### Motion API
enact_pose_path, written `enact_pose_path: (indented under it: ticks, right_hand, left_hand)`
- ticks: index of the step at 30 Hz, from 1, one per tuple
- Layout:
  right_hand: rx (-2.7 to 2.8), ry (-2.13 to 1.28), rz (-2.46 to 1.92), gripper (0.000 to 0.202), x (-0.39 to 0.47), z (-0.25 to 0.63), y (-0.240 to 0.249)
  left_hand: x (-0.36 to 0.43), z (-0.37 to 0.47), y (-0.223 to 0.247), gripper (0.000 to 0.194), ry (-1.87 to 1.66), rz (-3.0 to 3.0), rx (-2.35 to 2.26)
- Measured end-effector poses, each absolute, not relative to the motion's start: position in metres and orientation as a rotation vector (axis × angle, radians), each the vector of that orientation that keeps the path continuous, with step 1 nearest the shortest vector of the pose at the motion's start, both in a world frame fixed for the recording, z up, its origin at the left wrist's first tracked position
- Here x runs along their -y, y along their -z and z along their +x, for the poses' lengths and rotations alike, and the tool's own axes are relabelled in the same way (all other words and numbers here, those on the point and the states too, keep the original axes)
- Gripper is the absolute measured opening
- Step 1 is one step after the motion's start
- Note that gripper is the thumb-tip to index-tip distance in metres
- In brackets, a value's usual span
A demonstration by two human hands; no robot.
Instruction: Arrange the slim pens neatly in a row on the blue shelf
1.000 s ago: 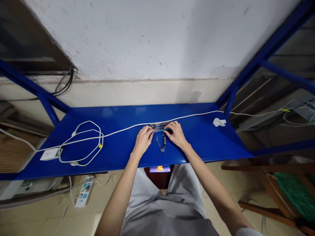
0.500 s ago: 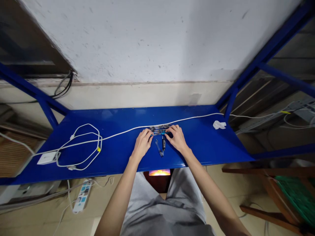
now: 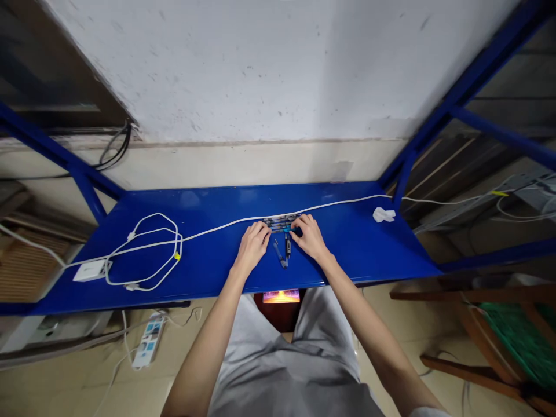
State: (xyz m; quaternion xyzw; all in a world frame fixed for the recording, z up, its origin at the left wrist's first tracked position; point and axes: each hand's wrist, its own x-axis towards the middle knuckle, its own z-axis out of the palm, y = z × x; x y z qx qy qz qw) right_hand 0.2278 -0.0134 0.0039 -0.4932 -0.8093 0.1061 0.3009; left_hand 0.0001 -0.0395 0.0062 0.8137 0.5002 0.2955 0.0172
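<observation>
My left hand and my right hand rest on the blue shelf, fingertips at either end of a small row of pens. One pen with a light blue part lies between the fingertips, and both hands pinch it. Two more pens lie loose just below, between my hands, one dark and upright, one tilted. The pens are small, and details of the grip are hard to see.
A white cable runs across the shelf behind the pens, with a loop and a white adapter at the left. A crumpled white scrap lies at the right. A power strip lies on the floor.
My hands have stayed at the ends of the pen row. Only the view has shifted slightly.
</observation>
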Motion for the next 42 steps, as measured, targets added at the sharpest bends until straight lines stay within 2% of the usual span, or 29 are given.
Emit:
enact_pose_path:
  ticks: [7,11,16,21,27,33,38,42]
  right_hand:
    - [2.200,-0.155,-1.273,0.004,0.018,0.227,-0.006]
    - [2.211,-0.119,-1.215,0.011,0.021,0.226,-0.008]
    - [2.242,-0.047,-1.211,0.015,0.021,0.223,-0.008]
    - [2.247,0.136,-1.343,0.022,0.037,0.221,-0.007]
    - [2.220,-0.029,-1.421,0.024,0.062,0.225,-0.007]
    - [2.095,-0.314,-1.399,0.017,0.062,0.218,-0.009]
    - [2.191,-0.263,-1.524,0.009,0.053,0.203,-0.018]
    - [2.293,-0.116,-1.644,0.011,0.053,0.190,-0.028]
  left_hand:
    - [0.077,0.011,-0.015,0.015,-1.092,2.278,-1.717]
    - [0.094,0.020,-0.016,0.012,-0.881,2.168,-1.827]
    - [0.090,0.034,-0.021,0.026,-0.645,2.357,-1.981]
    - [0.082,0.043,-0.031,0.034,-0.347,2.294,-2.047]
    - [0.079,0.043,-0.046,0.037,-0.143,2.160,-2.006]
    - [0.074,0.045,-0.050,0.039,-0.044,2.154,-1.989]
    - [0.068,0.040,-0.051,0.034,-0.041,2.138,-2.021]
    - [0.061,0.031,-0.049,0.035,-0.147,2.123,-1.976]
